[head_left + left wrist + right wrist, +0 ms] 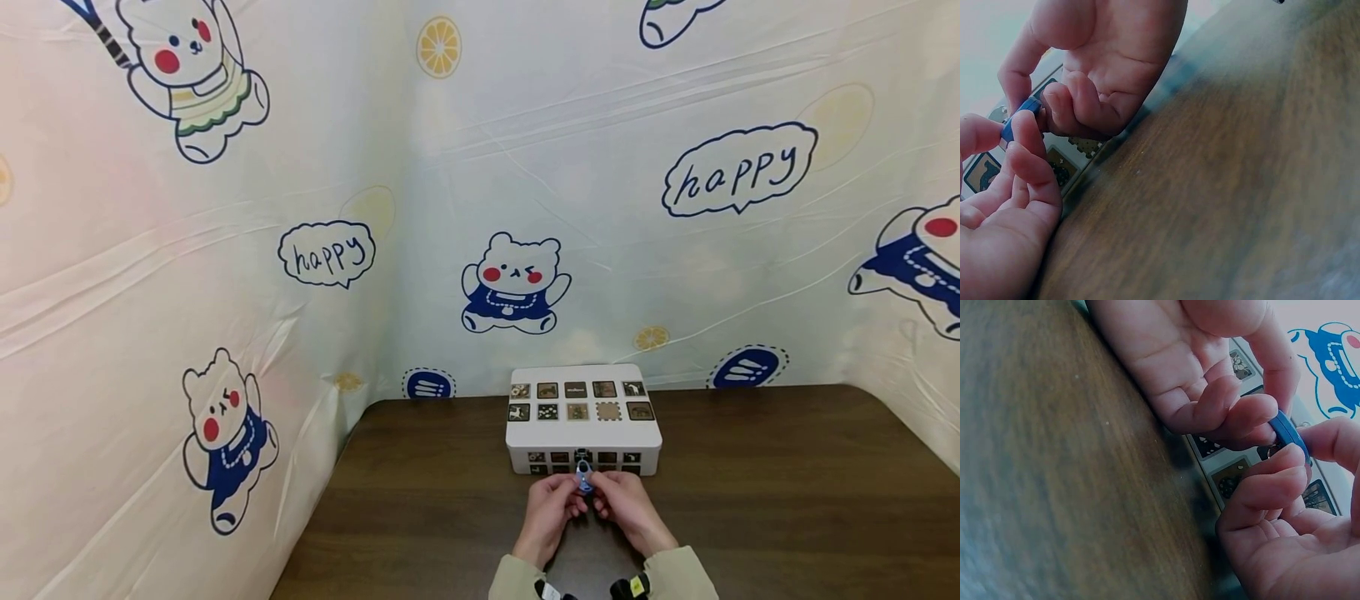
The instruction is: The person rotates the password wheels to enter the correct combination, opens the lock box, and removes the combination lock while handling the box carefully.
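Note:
A small blue padlock is at the front of a white box, just below a dark latch. My left hand pinches it from the left between thumb and forefinger. From the right, my right hand pinches it the same way. Both wrist views show the padlock's blue edge between the fingertips of the two hands. The other fingers curl loosely beneath. Fingers cover much of the padlock, and whether its shackle is fastened I cannot tell.
The box has rows of small square pictures on its lid and front. It stands at the back of a dark wooden table, close to a pale cloth printed with cartoon bears. The cloth also hangs along both sides.

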Demonstrator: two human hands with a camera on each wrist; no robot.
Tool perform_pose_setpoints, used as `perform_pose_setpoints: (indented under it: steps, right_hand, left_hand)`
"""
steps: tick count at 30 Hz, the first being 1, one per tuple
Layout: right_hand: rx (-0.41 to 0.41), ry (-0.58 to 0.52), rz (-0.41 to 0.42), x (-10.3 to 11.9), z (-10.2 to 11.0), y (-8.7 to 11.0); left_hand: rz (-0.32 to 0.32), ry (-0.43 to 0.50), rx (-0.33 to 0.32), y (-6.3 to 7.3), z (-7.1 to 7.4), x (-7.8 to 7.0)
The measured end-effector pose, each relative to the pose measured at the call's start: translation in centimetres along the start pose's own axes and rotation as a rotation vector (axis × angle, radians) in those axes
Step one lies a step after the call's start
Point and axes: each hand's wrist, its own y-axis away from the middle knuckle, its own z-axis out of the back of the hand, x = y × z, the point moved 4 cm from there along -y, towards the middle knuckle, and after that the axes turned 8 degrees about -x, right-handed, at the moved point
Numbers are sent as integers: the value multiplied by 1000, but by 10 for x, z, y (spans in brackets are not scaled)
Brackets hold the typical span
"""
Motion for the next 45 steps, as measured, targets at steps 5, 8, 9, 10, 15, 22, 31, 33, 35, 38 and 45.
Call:
perform_pose_setpoints:
  steps: [5, 8, 9, 10, 15, 22, 31, 33, 35, 38, 45]
  right_hand:
    - [2, -2, -2, 1, 0, 1]
    - [4, -10, -9, 0, 0, 0]
    - [4, -14, -13, 0, 0, 0]
    - [4, -19, -15, -1, 0, 0]
    - [-3, -29, -18, -1, 0, 0]
    - [-8, -44, -16, 2, 2, 1]
    - [-26, -78, -15, 4, 8, -1]
    - [-23, -79, -15, 3, 8, -2]
    - [-19, -77, -17, 3, 7, -2]
    - [-12, -74, -17, 3, 6, -2]
    - [22, -56, -24, 1, 4, -2]
  left_hand:
    - [0, -3, 0, 1, 0, -1]
    - [8, -4, -2, 1, 0, -1]
    - [9, -5, -1, 0, 0, -1]
    - [12, -5, -3, 0, -1, -1]
    - [15, 1, -5, -1, -1, 1]
    - [1, 4, 2, 0, 0, 1]
    - [-7, 22, -13, 3, -2, -2]
    - [-4, 19, -12, 2, -2, -2]
    - [2, 20, -13, 2, -1, -2]
    - [4, 16, -5, 2, 0, -2]
    - [-4, 8, 7, 0, 0, -1]
